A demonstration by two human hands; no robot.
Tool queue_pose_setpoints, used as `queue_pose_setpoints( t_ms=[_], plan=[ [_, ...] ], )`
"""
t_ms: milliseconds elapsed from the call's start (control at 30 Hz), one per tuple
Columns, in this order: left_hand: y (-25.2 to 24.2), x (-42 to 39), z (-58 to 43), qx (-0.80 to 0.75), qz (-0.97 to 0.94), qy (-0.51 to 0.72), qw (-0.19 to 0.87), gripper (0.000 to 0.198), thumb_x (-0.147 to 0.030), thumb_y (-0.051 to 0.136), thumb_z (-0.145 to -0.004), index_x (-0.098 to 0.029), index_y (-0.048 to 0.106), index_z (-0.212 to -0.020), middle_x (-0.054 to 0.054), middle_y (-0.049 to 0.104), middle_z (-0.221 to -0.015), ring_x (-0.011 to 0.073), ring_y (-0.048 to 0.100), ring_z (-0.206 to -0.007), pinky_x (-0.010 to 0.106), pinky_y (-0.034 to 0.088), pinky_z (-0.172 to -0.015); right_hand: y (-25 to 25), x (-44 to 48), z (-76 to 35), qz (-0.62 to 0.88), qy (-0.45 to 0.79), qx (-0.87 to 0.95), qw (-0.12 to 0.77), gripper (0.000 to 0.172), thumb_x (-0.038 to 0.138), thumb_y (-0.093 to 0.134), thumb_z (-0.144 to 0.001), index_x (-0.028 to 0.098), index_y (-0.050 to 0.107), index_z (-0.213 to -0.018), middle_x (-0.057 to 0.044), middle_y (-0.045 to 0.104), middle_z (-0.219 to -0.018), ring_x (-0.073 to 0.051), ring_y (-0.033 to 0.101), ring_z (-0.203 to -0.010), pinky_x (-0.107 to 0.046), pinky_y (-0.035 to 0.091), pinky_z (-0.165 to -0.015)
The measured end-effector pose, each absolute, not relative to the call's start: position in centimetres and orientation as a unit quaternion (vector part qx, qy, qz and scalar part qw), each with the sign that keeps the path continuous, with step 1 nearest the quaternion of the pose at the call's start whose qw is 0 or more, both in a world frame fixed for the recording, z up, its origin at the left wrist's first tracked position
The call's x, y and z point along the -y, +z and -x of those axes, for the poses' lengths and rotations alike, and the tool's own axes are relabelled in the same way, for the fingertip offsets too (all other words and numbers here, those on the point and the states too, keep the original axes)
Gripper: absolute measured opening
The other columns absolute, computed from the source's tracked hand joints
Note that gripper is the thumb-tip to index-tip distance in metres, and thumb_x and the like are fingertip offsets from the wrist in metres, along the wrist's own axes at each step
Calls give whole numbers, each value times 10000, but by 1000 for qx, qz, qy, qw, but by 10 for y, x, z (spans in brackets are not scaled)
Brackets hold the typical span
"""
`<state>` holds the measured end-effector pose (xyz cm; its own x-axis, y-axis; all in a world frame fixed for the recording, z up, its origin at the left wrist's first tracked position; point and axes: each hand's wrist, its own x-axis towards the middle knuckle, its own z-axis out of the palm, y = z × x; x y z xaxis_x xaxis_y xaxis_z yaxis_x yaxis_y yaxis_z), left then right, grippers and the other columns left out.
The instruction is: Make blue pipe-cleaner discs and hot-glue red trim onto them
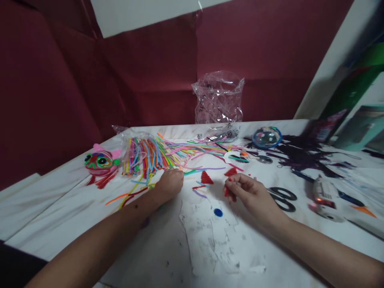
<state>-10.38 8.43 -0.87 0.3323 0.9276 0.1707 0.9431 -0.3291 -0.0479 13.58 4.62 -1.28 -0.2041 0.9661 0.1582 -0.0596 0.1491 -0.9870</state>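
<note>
Dark red sheeting point(150, 72) backs your white tabletop point(69, 200), where a blue disc point(218, 213) lies on a marked white sheet point(204, 244). Your right hand point(243, 189), just beyond the disc and to its right, pinches red scraps point(230, 195) between thumb and fingers. Your left hand point(170, 183), beyond the disc to its left, has its fingers curled; you can't tell how tightly, or whether they hold anything. Past the disc lies a red triangle point(207, 178); farther beyond and leftward spread coloured fuzzy stems point(150, 154), with a big-eyed figure point(101, 163) beside them. Right of the disc are black scissor handles point(283, 199), then a glue gun point(327, 196).
</note>
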Motion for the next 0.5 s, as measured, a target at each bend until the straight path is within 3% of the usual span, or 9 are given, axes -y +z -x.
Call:
queue_pose_setpoints(
  t_ms=[267, 500],
  plan=[
    [-10, -88, 101, 575, 812, -63, 78, 174, -168, 460, -784, -147, 633, -779, 84, 651, -808, 208, 567, -825, 317, 406, -773, -16, -49, -136, 389, 514, 586, 491, 325, 501, 628, -740, 202, 512, -687, 34, 539, -530, -114, 441, -496, -261, 322, -496],
    [-3, -78, 109, 589, 801, -76, 72, 165, -206, 478, -787, -147, 628, -753, 85, 640, -770, 237, 560, -818, 362, 406, -774, -16, -51, -137, 391, 505, 592, 492, 291, 467, 612, -765, 196, 526, -699, 30, 557, -541, -109, 438, -497, -259, 329, -502]
  ],
)
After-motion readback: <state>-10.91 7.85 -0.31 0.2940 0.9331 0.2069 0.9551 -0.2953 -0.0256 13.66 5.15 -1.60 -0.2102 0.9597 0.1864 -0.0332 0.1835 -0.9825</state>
